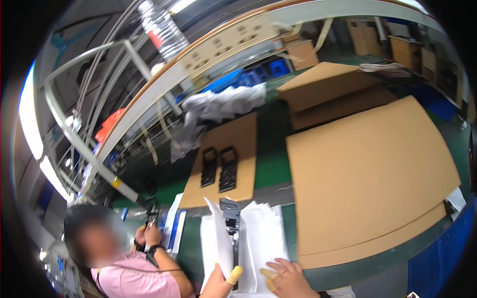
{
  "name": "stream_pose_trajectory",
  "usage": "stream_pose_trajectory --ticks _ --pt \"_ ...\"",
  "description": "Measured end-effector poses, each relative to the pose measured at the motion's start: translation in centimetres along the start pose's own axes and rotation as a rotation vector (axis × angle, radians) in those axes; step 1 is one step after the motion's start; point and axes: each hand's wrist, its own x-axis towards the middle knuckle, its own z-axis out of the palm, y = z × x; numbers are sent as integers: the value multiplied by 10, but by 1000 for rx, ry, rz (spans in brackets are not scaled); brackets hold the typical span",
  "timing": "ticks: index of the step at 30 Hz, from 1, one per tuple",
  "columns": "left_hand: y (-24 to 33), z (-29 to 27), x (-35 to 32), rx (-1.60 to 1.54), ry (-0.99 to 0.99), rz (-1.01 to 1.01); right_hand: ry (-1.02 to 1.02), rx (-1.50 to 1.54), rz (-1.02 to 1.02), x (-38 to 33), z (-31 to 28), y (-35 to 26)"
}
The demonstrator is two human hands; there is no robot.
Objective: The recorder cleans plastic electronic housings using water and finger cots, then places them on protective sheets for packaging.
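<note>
A long black plastic part stands on edge in the fold of a stack of white sheets at the table's near edge. My left hand is closed at its lower end, with a yellow finger cot on the thumb, gripping the part and the raised sheet beside it. On the right side of the stack rests my right hand, its fingers spread on the white sheet and some wearing yellow cots. Nothing shows in that hand.
Two similar black parts lie on a cardboard sheet ahead. Large cardboard covers the right, with an open carton behind. A co-worker in pink works at left. Crumpled white wrapping lies beneath an overhead rail.
</note>
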Motion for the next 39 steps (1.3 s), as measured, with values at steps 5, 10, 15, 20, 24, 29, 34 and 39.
stream_pose_trajectory --ticks 5,10,15,20,24,29,34,39 --pt "-21 9 -27 247 116 21 -61 72 72 -2 4 -6" --pt "-25 -3 -28 210 133 42 -72 204 214 3 -8 -21" --pt "-10 -17 -16 59 1410 633 -166 -13 146 1 -3 -14" --pt "-38 4 -58 386 462 1282 -191 -10 231 6 -5 -15" --pt "-29 37 -32 532 326 369 -192 24 232 10 -4 -17" --pt "-28 29 -28 240 278 291 -189 -6 190 10 -4 -16" --pt "-31 34 -28 609 352 353 -169 -57 152 5 -2 -13" --pt "-45 37 -20 655 377 233 -123 -24 106 2 1 -14"
